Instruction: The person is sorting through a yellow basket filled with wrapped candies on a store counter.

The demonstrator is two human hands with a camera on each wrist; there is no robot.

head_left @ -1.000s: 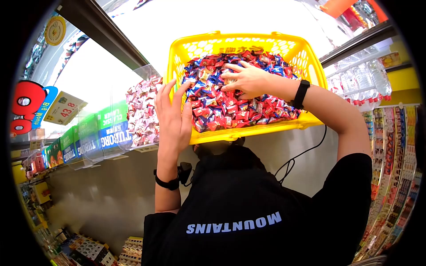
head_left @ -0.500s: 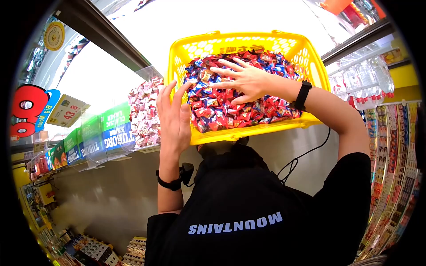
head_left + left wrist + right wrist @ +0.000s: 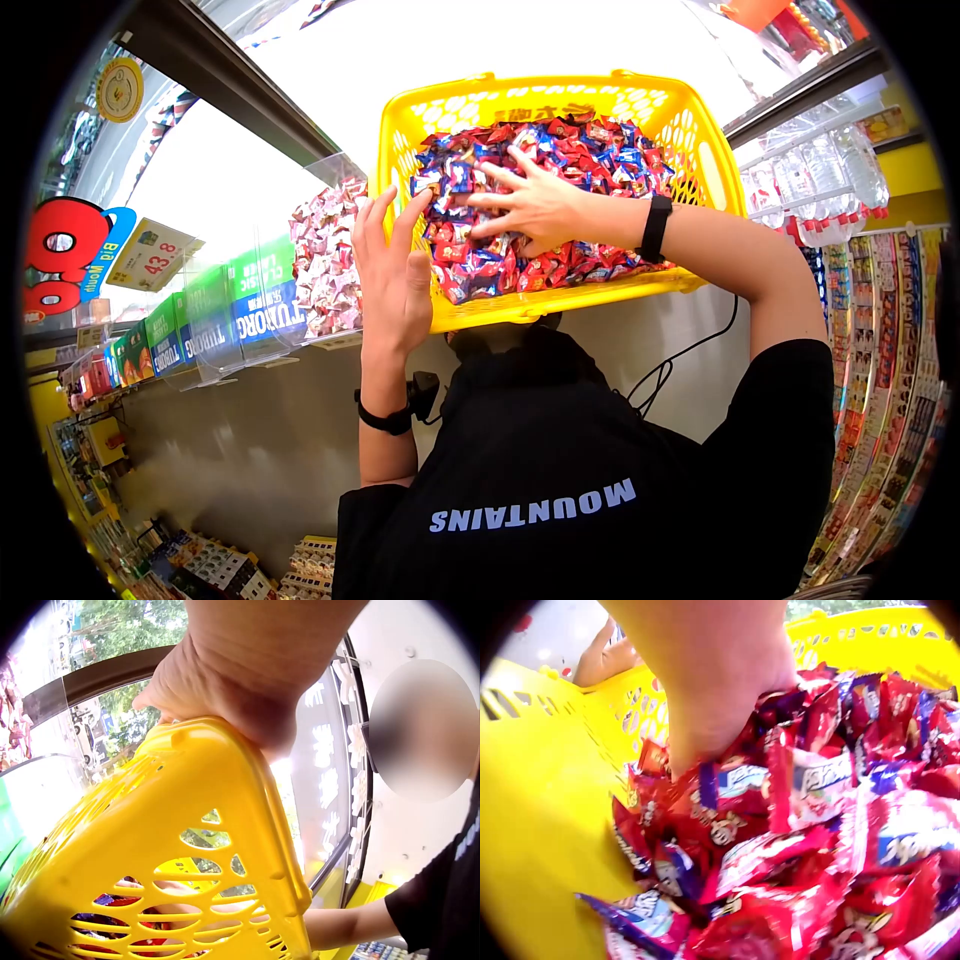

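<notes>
A yellow plastic basket (image 3: 570,300) is filled with wrapped candies (image 3: 600,150) in shiny red and blue wrappers. My right hand (image 3: 530,208) rests among them with its fingers spread, left of the basket's middle. Close up in the right wrist view, the fingertips of this hand (image 3: 720,697) are hidden down in the candies (image 3: 817,780). At the basket's near left corner lies my left hand (image 3: 390,285), fingers extended and thumb apart. From the left wrist view, that hand (image 3: 217,694) sits on top of the corner of the basket (image 3: 187,772).
Left of the basket, a clear bin holds pink-wrapped candies (image 3: 325,260), next to green and blue Tuborg boxes (image 3: 265,290). Bottles (image 3: 815,180) stand on a rack at the right, above shelves of packets (image 3: 870,380). A black cable (image 3: 690,350) hangs below the basket.
My right hand has drawn left and slightly nearer across the candies, its fingers sinking lower among them. The left hand keeps its place at the basket's corner.
</notes>
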